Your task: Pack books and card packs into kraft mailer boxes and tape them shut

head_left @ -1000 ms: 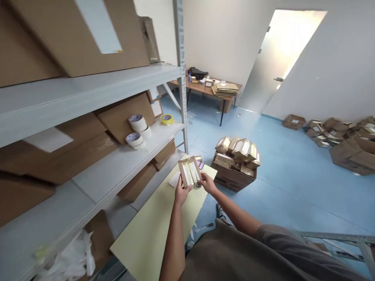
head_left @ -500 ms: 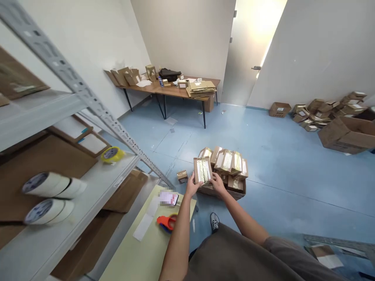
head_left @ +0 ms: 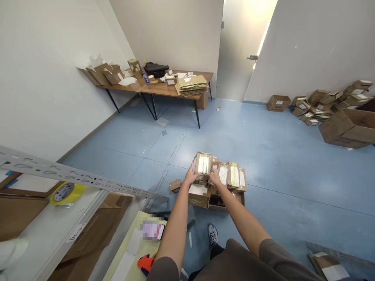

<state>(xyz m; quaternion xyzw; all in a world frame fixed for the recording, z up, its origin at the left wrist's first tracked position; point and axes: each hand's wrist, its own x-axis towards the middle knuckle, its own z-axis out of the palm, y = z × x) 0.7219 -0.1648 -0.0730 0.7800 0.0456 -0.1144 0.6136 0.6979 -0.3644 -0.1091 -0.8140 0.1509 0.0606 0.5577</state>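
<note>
Taped carton (head_left: 202, 163) held out in front w/ arms extended, at top of pile, far left corner of big open box (head_left: 242, 198); can't tell whether resting on stuff below or just above. L grip (head_left: 191, 177) pinching its left side, fingers along the wall, thumb over near edge, prob. for a level, steady hold. R grip (head_left: 215, 177) at near right corner, thumb close in, fingers hard to separate from neighbouring cartons (head_left: 224, 173); can't tell if pinching or slack. Taped face w/ white panel turned up, maybe for easy reading. White-labelled carton (head_left: 199, 198) below L grip, at near left of pile. Cartons heaped above rim, prob. b/c box too full for flush layers, packed close for mutual support. Small carton (head_left: 175, 185) on floor (head_left: 263, 156), just L of box, apart from pile. Pale worktop (head_left: 149, 246) to near left, w/ phone (head_left: 152, 229), paper strip (head_left: 124, 265) & orange tool (head_left: 145, 263), likely for quick reach. Yellow tape roll (head_left: 67, 192) on shelf (head_left: 63, 218), likewise handy. Bkgd: brown worktop (head_left: 162, 89) w/ flat cartons (head_left: 191, 84) stacked, prob. to save space.
</note>
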